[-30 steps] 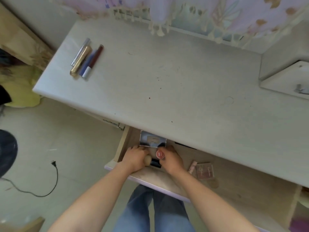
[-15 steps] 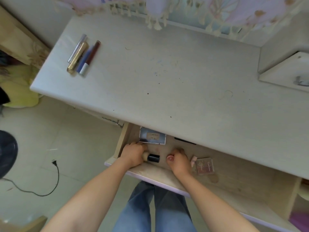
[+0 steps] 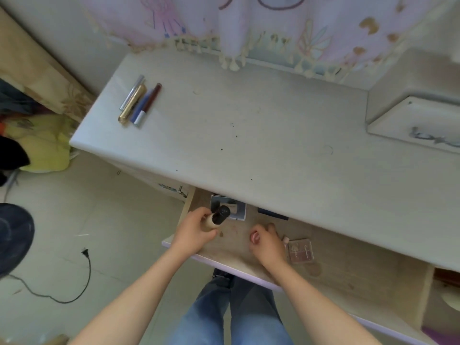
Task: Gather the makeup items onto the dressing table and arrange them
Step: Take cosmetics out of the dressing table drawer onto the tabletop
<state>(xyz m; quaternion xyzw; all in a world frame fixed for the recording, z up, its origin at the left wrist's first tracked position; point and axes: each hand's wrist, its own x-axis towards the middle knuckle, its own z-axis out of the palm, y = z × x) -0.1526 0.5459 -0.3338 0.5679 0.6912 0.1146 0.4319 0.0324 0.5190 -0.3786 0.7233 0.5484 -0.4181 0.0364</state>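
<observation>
Gripping the bottle (image 3: 216, 219) in the left hand's (image 3: 196, 230) curled fingers (image 3: 201, 213), cap angled toward the surface (image 3: 249, 120) just beyond; curling the right hand (image 3: 267, 242) round a pink item (image 3: 254, 237).

The pale wooden dressing table top (image 3: 261, 135) is open across its middle; four slim makeup tubes (image 3: 139, 103) fill its far-left corner, a white raised cabinet (image 3: 410, 95) its right. Its near edge overhangs the open wooden drawer (image 3: 348, 270).

One head cam only, wide-angle, worn high; looks steeply down & fwd over the dressing table (image 3: 249, 125) top & open drawer (image 3: 343, 267), close-in.
</observation>
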